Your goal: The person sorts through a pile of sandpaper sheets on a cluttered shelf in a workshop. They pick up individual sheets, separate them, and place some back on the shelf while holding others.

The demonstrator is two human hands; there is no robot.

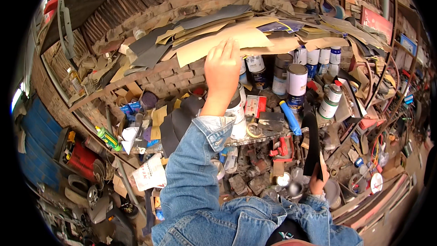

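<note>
My left hand [222, 70] reaches up to the top shelf and its fingers rest on a tan sheet of sandpaper [214, 45] in a loose stack of tan and grey sheets [182, 34]. The denim sleeve runs down from it to my body. Low on the right, my right hand [317, 183] grips a dark strip of sandpaper [311, 143] that stands upright in front of the lower shelf.
Paint tins [297, 79] stand on the middle shelf beside a blue tube [290, 117] and a red box [256, 105]. Dark sandpaper sheets [175, 123] lie to the left. Metal parts and a red tool [283, 148] crowd the shelf below. A brick wall [182, 75] backs it all.
</note>
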